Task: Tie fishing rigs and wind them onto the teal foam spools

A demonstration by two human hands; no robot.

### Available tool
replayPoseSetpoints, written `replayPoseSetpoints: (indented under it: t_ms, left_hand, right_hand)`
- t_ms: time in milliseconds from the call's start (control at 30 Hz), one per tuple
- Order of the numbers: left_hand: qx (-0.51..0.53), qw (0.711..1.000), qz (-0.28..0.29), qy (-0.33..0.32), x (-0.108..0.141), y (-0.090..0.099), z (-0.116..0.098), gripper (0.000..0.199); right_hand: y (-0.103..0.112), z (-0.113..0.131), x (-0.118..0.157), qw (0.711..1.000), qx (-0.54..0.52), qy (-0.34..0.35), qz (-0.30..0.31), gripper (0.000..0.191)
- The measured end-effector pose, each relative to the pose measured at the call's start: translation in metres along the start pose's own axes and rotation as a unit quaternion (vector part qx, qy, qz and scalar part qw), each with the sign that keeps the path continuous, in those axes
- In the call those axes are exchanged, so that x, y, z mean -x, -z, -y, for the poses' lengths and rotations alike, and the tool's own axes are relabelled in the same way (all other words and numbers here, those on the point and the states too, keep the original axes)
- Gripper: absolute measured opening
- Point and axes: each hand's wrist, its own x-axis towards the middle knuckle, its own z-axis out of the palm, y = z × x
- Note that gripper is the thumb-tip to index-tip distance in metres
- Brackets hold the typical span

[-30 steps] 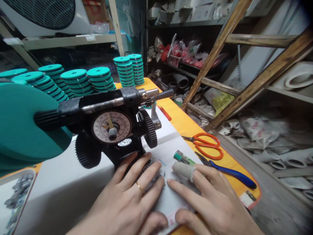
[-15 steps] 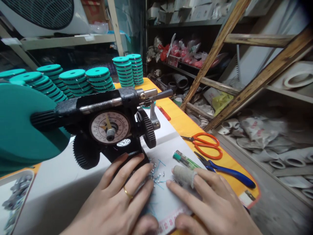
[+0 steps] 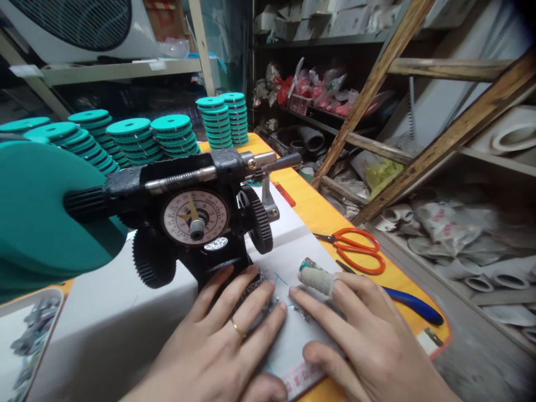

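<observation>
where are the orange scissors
In the head view, the orange-handled scissors lie on the yellow-orange table, right of the white sheet, just above the blue-handled pliers and beyond the right hand.

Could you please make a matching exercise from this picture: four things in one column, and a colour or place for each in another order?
Things:
1. scissors
2. pliers
3. ring
4. cloth finger wrap

Details:
A. blue handles
B. on the left hand
C. orange handles
D. on a finger of the right hand

Pairs: 1-C, 2-A, 3-B, 4-D
</observation>
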Motion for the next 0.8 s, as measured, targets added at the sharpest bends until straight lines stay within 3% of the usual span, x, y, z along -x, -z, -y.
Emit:
replayPoseSetpoints:
  t_ms: [167, 500, 633, 800]
  left_hand:
    - [0.000, 1.000, 0.013, -0.007, -0.004, 0.000, -0.002, 0.052]
    - [0.055, 0.998, -0.030, 0.020, 0.012, -0.006, -0.002, 0.043]
    - [0.069, 0.996, -0.050, 0.008, 0.016, -0.007, -0.001, 0.041]
    - [0.096, 0.993, -0.070, 0.029, 0.018, -0.004, -0.003, 0.034]
  right_hand:
    - [0.008, -0.003, -0.001, 1.000, 0.003, -0.017, -0.013, 0.036]
    - [-0.009, 0.003, -0.002, 0.999, -0.023, 0.024, 0.023, 0.042]
    - [-0.005, 0.004, -0.004, 0.999, -0.032, 0.022, 0.009, 0.042]
    - [-0.002, 0.006, -0.007, 0.998, -0.049, 0.026, 0.041, 0.045]
